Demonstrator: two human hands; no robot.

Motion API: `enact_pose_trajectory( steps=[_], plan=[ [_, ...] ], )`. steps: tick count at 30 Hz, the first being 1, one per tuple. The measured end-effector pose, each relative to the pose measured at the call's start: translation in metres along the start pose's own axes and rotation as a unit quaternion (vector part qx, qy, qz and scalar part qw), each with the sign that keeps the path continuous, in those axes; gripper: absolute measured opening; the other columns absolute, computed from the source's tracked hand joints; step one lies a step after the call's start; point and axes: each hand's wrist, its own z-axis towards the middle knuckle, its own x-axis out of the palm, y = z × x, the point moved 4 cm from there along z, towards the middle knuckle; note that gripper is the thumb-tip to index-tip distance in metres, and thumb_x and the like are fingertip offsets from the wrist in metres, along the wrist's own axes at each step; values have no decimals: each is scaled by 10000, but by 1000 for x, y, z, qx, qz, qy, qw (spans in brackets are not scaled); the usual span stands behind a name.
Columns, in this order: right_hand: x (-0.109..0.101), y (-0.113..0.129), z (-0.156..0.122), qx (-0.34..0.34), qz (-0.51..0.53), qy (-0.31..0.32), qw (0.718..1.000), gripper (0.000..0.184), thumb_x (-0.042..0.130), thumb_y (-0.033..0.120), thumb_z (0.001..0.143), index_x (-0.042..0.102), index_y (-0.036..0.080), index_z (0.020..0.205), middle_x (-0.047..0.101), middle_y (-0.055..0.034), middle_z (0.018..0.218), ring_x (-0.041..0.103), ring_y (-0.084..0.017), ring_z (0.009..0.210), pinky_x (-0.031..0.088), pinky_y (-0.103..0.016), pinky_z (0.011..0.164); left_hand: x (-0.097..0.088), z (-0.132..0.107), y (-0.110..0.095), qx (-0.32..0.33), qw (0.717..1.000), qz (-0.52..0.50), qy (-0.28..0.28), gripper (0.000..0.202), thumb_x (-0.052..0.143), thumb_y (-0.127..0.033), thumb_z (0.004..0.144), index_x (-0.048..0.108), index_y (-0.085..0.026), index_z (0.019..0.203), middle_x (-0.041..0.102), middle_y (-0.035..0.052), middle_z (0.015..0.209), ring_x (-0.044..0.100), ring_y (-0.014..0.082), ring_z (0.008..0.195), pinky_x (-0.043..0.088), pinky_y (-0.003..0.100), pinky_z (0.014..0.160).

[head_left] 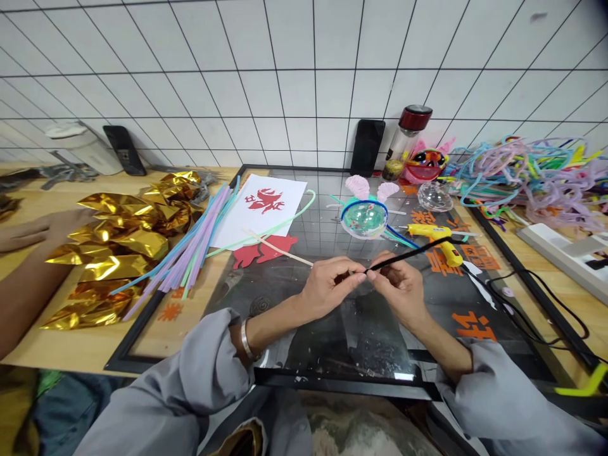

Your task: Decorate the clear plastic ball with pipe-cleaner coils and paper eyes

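Currently both hands pinch the black pipe cleaner [418, 251] at its near end over the glass board [285, 316]. The left hand [327, 288] and right hand [401, 288] meet fingertip to fingertip. Its long axis runs up-right beyond the right hand, toward the glue gun [439, 237].

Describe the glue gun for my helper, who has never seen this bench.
On the black-framed glass mat mid-table, look right of the clear ball with pink ears. The glue gun lies there, just beyond the right hand and its black pipe cleaner: the only bright yellow tool.
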Motion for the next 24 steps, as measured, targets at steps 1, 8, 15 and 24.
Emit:
enact_pose_trajectory(
  steps=[1, 8, 15, 24],
  plan=[
    [0, -1, -1, 0, -17, 9, 1000, 167, 607, 310, 823, 564, 198, 708, 540, 17, 642, 505, -115, 593, 407, -242, 532, 0, 1, 2, -20, 1000, -16, 5, 240, 597, -371, 824, 695, -153, 798, 618, 35, 678, 530, 119, 622, 409, 245, 619],
    [-8, 28, -13, -273, -271, -53, 921, 68, 589, 174, 808, 613, 237, 799, 625, -32, 702, 573, -173, 673, 444, -324, 631, 7, 4, 23, -181, 953, -226, 86, 389, 693, -498, 711, 612, -117, 722, 533, -13, 613, 402, 47, 492, 284, 189, 461],
    [-11, 24, -4, -311, -437, -2, 844, 291, 561, 148, 839, 625, 302, 1077, 694, -38, 935, 596, -219, 933, 388, -437, 902, 12, 3, 21, -220, 915, -320, 108, 423, 767, -487, 641, 578, -110, 671, 521, -17, 599, 384, 28, 479, 245, 191, 455],
    [-10, 23, -5, -259, -402, 11, 878, 152, 531, 192, 883, 678, 185, 923, 606, -27, 661, 516, -143, 592, 385, -283, 582, 8, 4, 17, -254, 870, -412, 99, 375, 812, -401, 626, 659, -94, 778, 560, 8, 657, 420, 26, 502, 273, 185, 476]
  ],
)
